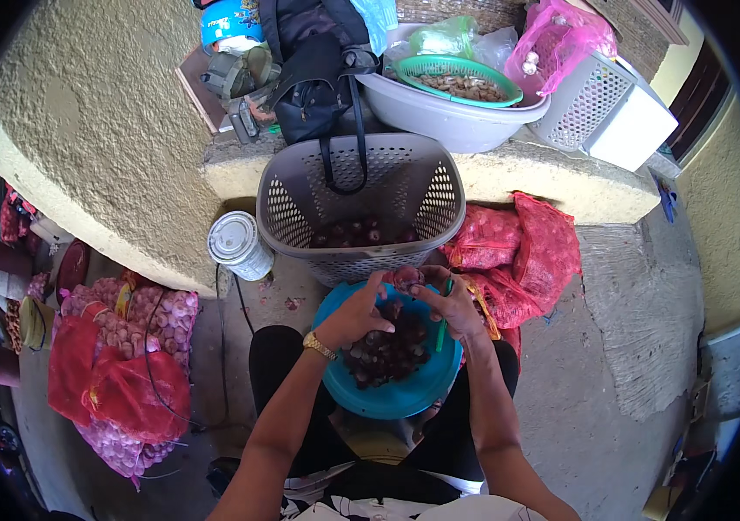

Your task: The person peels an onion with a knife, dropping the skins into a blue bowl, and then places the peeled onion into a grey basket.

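Note:
Over a blue basin [335, 382], my two hands meet at a red onion [406, 278]. My left hand [357, 314], with a gold watch on its wrist, has its fingers curled at the onion's left side. The thumb and fingers of my right hand [455, 306] press on the onion's right side. Tucked in that same hand is a slim green tool [442, 334], pointing down; its working end cannot be made out. Below both hands, a heap of dark red onions [387, 352] fills the middle of the basin, between my knees.
Just beyond the basin stands a grey-brown perforated basket [361, 252] holding onions. A lidded can [235, 239] is left of it; red net sacks [518, 252] lie right. Garlic-filled net sacks [127, 373] rest far left. A ledge behind carries a bag [318, 87] and a large tub [457, 126].

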